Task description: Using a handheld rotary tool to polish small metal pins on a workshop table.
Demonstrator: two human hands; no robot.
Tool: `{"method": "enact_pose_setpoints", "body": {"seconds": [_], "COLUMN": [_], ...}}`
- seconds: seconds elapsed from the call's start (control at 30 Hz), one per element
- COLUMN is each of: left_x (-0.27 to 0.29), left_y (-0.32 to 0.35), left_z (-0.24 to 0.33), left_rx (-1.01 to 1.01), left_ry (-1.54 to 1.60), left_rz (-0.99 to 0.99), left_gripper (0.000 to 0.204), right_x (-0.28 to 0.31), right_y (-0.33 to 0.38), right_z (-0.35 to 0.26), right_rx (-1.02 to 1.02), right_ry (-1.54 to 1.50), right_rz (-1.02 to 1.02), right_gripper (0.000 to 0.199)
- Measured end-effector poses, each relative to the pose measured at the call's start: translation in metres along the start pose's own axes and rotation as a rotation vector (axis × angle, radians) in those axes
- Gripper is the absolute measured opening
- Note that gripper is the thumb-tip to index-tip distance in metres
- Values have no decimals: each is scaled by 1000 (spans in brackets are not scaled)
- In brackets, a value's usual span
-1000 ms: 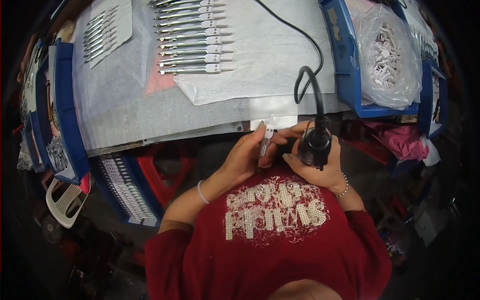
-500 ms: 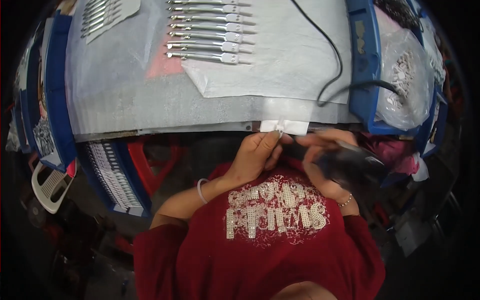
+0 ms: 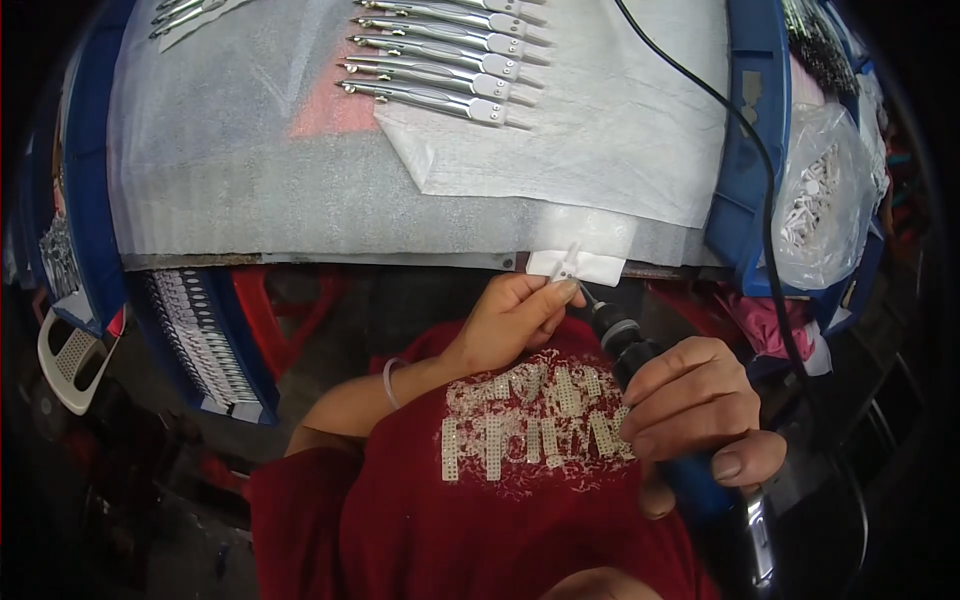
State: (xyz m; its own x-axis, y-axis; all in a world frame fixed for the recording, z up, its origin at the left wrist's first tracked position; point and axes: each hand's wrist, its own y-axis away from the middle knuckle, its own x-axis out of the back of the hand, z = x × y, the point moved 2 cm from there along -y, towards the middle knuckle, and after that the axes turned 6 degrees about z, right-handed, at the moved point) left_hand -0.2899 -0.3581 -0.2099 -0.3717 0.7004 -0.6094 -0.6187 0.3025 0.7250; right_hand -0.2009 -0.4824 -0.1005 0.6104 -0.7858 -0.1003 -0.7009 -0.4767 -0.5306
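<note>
At the table's near edge, my left hand (image 3: 515, 315) pinches a small whitish part (image 3: 565, 268) with tiny dark dots like screws or holes, over a folded white pad (image 3: 602, 269). My right hand (image 3: 695, 405) is wrapped round a corded electric screwdriver (image 3: 622, 335) with a black nose and a blue body. Its thin bit points up and left to the part beside my left fingertips; whether it touches a screw I cannot make out. Beyond, several silver tools like drawing compasses (image 3: 435, 97) lie in a row, each with a pale end piece.
A black cord (image 3: 700, 80) hangs over the right side of the table. Blue bins stand at both sides; the right bin (image 3: 745, 150) has a clear bag (image 3: 820, 200) of small pale parts. Below left is a blue tray (image 3: 255, 370) of metal parts, near a red stool (image 3: 265, 320).
The screwdriver has swung round, its bit now at the part in my left hand. My right hand has moved down and right. The whole view has shifted slightly.
</note>
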Motion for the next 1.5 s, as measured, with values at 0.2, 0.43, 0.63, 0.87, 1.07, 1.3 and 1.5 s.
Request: {"method": "enact_pose_setpoints", "body": {"seconds": [0.2,0.43,0.63,0.87,1.07,1.3,1.5], "left_x": [2,3,4,4,-11,-11,-11], "left_y": [2,2,3,1,9,7,4], "left_z": [-1,-2,-2,-11,-18,-20,-19], "left_rx": [-5,27,14,-50,-81,-131,-136], "left_ry": [-27,-8,-3,-7,-70,-151,-102], "left_rz": [-7,-4,-11,22,68,66,77], "left_gripper": [25,22,22,21,22,23,25], "right_x": [-12,-17,-21,-27,-25,-26,-24], "right_y": [-4,-6,-12,-13,-17,-21,-17], "right_z": [3,9,8,13,0,1,5], "right_rx": [1,-18,-41,-38,-63,-51,6], "right_ry": [-63,-50,-43,-33,-28,-58,-73], "right_rz": [28,24,17,1,14,7,-3], "right_gripper": [48,46,41,34,34,34,35]}}
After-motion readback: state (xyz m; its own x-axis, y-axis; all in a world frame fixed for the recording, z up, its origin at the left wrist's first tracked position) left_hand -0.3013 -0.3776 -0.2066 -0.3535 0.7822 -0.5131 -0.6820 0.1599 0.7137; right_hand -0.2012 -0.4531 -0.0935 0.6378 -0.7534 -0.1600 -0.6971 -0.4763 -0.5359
